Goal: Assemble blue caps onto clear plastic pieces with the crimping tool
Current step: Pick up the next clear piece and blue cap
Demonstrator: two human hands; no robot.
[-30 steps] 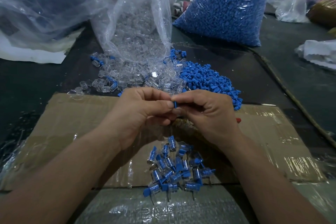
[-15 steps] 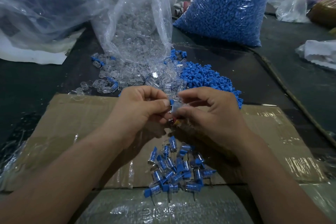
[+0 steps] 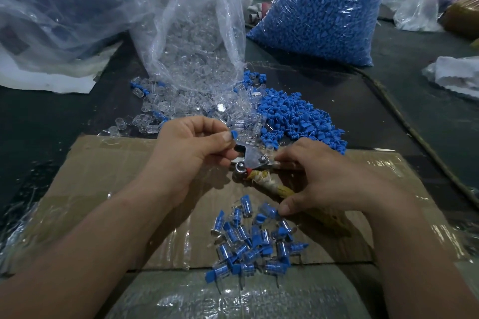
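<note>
Fingers, left hand point(image 3: 186, 155): pinching cap point(image 3: 234, 134) beside tool point(image 3: 255, 159) head.
Fingers, right hand point(image 3: 329, 176): curled round tool handles.
Loose caps point(image 3: 298, 116): far right of tool, on surface point(image 3: 51, 116).
Capped pieces point(image 3: 248, 241): near heap on cardboard point(image 3: 103, 163).

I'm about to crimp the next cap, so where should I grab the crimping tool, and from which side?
Take the crimping tool by its wrapped handle, not the metal head. The handle runs right and toward you, so probably come from the right. The left hand pinches a blue cap at the head.
</note>
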